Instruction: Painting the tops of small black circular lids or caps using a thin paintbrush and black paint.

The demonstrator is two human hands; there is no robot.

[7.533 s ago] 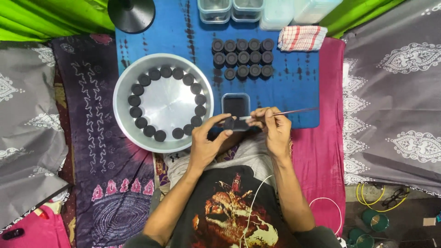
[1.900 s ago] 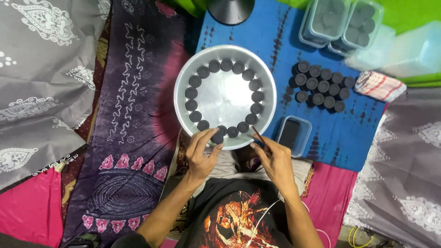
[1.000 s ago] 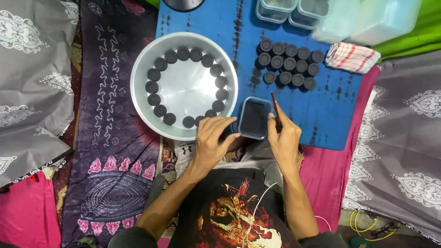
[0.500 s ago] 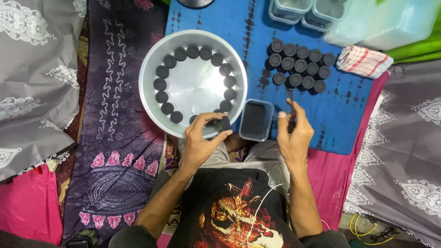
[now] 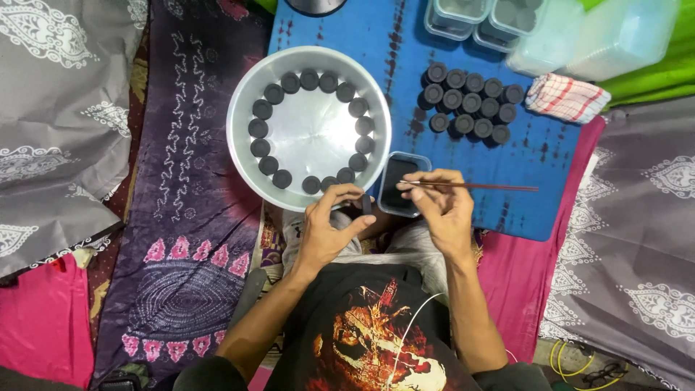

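Observation:
My left hand (image 5: 329, 228) is closed around a small round dark cup (image 5: 365, 204), held on edge just below the rim of a wide silver bowl (image 5: 242, 148). Inside that bowl, several dark round cups (image 5: 262, 109) line the wall in a ring. My right hand (image 5: 441, 206) pinches a thin brown stick (image 5: 481, 187) that lies level and points right. Its tip end sits over a small rectangular tub (image 5: 399, 185) of dark stuff beside the bowl.
A cluster of several dark cups (image 5: 470, 105) stands on the blue cloth (image 5: 557, 166). A red-checked towel (image 5: 566, 99) lies at its right. Clear lidded tubs (image 5: 478, 16) and a pale bag (image 5: 615, 36) sit at the far edge. Patterned cloths surround me.
The view has shifted slightly. My right hand has turned the stick from upright to level and moved left toward the tub. My left hand has drawn back from the bowl's rim with the cup.

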